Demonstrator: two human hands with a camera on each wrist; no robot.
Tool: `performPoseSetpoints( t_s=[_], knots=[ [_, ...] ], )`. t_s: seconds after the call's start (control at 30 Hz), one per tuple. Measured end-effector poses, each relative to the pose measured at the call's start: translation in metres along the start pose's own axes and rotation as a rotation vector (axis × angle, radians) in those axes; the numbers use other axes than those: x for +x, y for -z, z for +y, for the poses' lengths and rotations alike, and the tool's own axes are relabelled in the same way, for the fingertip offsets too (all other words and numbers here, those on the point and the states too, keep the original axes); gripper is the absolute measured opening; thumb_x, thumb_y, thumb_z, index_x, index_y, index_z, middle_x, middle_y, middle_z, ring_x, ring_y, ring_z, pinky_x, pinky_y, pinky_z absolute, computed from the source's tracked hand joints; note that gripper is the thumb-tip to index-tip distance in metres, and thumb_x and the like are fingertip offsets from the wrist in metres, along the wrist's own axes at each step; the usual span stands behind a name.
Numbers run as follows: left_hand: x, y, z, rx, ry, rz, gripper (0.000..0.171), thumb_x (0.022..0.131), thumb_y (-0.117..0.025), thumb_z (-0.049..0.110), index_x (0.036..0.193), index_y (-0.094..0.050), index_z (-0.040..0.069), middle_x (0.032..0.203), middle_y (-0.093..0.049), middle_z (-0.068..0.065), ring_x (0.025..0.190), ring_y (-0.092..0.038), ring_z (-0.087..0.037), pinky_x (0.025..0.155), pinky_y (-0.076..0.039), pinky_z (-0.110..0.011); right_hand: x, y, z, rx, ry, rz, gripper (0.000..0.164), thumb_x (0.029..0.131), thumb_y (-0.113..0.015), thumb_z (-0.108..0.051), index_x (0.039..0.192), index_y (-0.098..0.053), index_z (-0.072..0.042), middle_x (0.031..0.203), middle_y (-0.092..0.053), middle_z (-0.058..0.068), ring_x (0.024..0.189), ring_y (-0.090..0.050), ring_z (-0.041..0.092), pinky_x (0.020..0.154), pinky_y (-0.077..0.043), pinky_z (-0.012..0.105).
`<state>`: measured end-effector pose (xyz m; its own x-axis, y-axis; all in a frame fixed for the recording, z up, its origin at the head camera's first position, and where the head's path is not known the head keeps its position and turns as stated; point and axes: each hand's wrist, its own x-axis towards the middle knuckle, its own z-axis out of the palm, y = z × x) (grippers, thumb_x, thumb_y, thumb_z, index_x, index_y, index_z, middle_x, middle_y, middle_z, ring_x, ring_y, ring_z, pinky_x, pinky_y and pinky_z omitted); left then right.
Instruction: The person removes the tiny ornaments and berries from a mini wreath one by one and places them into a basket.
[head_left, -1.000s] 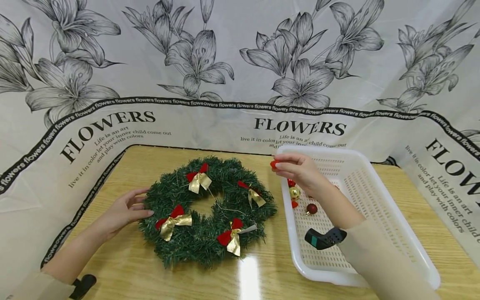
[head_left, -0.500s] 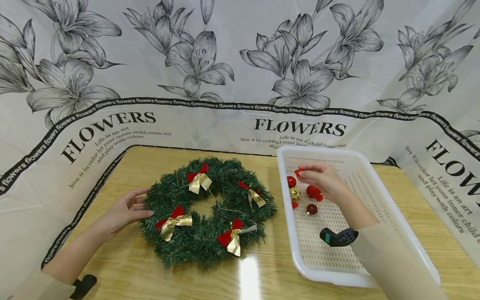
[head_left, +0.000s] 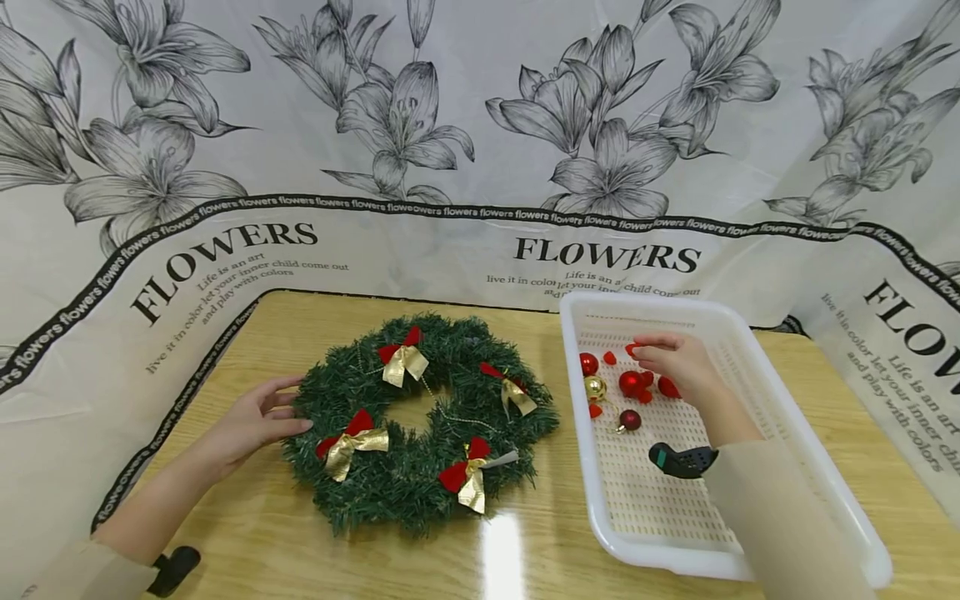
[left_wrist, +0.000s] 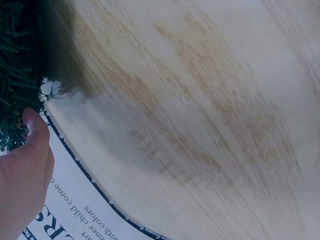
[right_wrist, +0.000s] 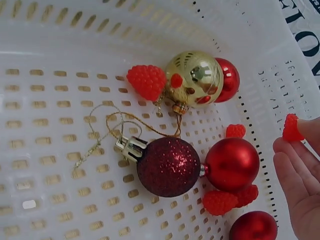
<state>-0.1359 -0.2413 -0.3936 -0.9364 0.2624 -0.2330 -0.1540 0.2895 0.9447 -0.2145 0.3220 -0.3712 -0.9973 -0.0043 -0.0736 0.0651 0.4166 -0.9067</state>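
Note:
My right hand point(head_left: 678, 362) is over the white basket point(head_left: 592, 500), its thumb and fingers pinching a small red raspberry point(right_wrist: 292, 128). Below it in the basket are a glittery dark red bauble point(right_wrist: 168, 167), a gold bauble point(right_wrist: 194, 80), shiny red baubles point(right_wrist: 232, 164) and several loose raspberries point(right_wrist: 146, 82). On the table to the left lies a green wreath point(head_left: 420, 500) with red and gold bows point(head_left: 405, 362) and a thin bead string. My left hand point(head_left: 258, 421) rests against its left edge, thumb point(left_wrist: 36, 127) touching the needles, fingers relaxed and partly hidden.
The wooden table point(head_left: 540, 533) has a cloth point(head_left: 420, 250) printed with flowers and lettering standing along its back and sides. The basket's raised rim point(head_left: 572, 375) stands between the wreath and the ornaments. Black wrist devices point(head_left: 682, 461) sit at both cuffs.
My right hand has moved right, from above the basket's left rim to over its middle. Another raspberry now shows left of the fingers; whether it was dropped or hidden I cannot tell. Left hand stays put.

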Motion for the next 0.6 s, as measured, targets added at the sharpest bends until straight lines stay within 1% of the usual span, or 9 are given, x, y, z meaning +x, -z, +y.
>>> performPoseSetpoints(
  t_s=[0.13, 0.2, 0.3, 0.37, 0.43, 0.5, 0.6],
  knots=[
    [0.001, 0.001, 0.001, -0.003, 0.000, 0.005, 0.082, 0.087, -0.066, 0.012, 0.149, -0.013, 0.002, 0.146, -0.013, -0.033, 0.129, -0.021, -0.051, 0.097, -0.037, -0.054, 0.002, 0.006, 0.004, -0.024, -0.011, 0.024, 0.046, 0.091, -0.060, -0.014, 0.126, -0.047, 0.015, 0.092, -0.061, -0.012, 0.080, -0.061, -0.002, 0.076, -0.051, 0.017],
    [0.002, 0.001, 0.001, -0.003, -0.001, 0.008, 0.082, 0.087, -0.066, 0.012, 0.149, -0.013, 0.002, 0.146, -0.013, -0.033, 0.129, -0.021, -0.051, 0.097, -0.037, -0.054, 0.004, 0.009, 0.006, -0.064, -0.006, 0.038, 0.044, 0.091, -0.060, -0.013, 0.124, -0.049, 0.015, 0.091, -0.062, -0.010, 0.079, -0.061, -0.002, 0.074, -0.051, 0.017],
    [0.002, 0.002, 0.001, -0.004, -0.003, 0.009, 0.082, 0.086, -0.066, 0.012, 0.148, -0.014, 0.001, 0.146, -0.013, -0.033, 0.129, -0.021, -0.051, 0.098, -0.036, -0.055, 0.005, 0.011, 0.008, -0.159, 0.004, 0.061, 0.039, 0.090, -0.060, -0.011, 0.120, -0.053, 0.014, 0.095, -0.065, 0.000, 0.078, -0.060, 0.002, 0.071, -0.051, 0.017],
    [0.002, 0.002, 0.001, -0.006, -0.005, 0.009, 0.082, 0.086, -0.067, 0.013, 0.148, -0.014, 0.001, 0.146, -0.013, -0.033, 0.129, -0.020, -0.052, 0.098, -0.036, -0.055, 0.005, 0.013, 0.009, -0.227, 0.000, 0.067, 0.037, 0.090, -0.059, -0.010, 0.118, -0.055, 0.013, 0.100, -0.066, 0.009, 0.080, -0.060, 0.008, 0.069, -0.050, 0.019],
    [0.002, 0.002, 0.000, -0.007, -0.002, 0.011, 0.082, 0.086, -0.067, 0.013, 0.148, -0.015, 0.001, 0.146, -0.014, -0.032, 0.129, -0.020, -0.051, 0.098, -0.036, -0.055, 0.006, 0.013, 0.010, -0.269, -0.010, 0.058, 0.035, 0.090, -0.058, -0.010, 0.118, -0.056, 0.011, 0.106, -0.064, 0.018, 0.083, -0.059, 0.014, 0.070, -0.050, 0.020],
    [0.001, 0.002, -0.001, -0.007, -0.003, 0.012, 0.082, 0.086, -0.067, 0.012, 0.148, -0.014, 0.001, 0.146, -0.013, -0.033, 0.129, -0.021, -0.052, 0.098, -0.036, -0.055, 0.008, 0.013, 0.010, -0.292, -0.022, 0.043, 0.034, 0.090, -0.057, -0.009, 0.118, -0.056, 0.011, 0.110, -0.061, 0.022, 0.086, -0.059, 0.018, 0.071, -0.050, 0.022],
    [0.001, 0.001, -0.001, -0.007, -0.004, 0.013, 0.083, 0.085, -0.067, 0.012, 0.148, -0.014, 0.001, 0.146, -0.014, -0.033, 0.129, -0.022, -0.051, 0.097, -0.037, -0.054, 0.010, 0.013, 0.011, -0.323, -0.016, 0.023, 0.032, 0.090, -0.056, -0.007, 0.117, -0.056, 0.011, 0.110, -0.061, 0.024, 0.087, -0.059, 0.019, 0.072, -0.050, 0.023]
  ],
)
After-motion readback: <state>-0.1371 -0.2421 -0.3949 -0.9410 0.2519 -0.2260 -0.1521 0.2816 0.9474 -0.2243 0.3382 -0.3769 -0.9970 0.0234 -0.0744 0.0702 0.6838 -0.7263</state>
